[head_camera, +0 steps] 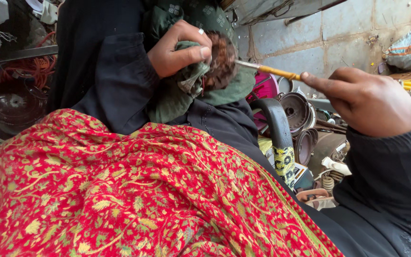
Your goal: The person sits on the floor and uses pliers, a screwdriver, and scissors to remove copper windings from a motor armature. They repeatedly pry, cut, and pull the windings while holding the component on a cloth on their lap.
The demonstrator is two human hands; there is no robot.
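Head view: left hand (179, 50) grips coil (220, 59); right hand (369, 100) grips screwdriver (267, 70); red cloth (134, 190) over lap.

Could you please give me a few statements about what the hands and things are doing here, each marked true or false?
1. The left hand grips a round brown coil of wire wrapped in green cloth. True.
2. The right hand holds a hammer. False: it holds a thin yellow-handled metal tool.
3. The tool's tip meets the coil. True.
4. A plain blue blanket covers the lap. False: it is a red patterned shawl.
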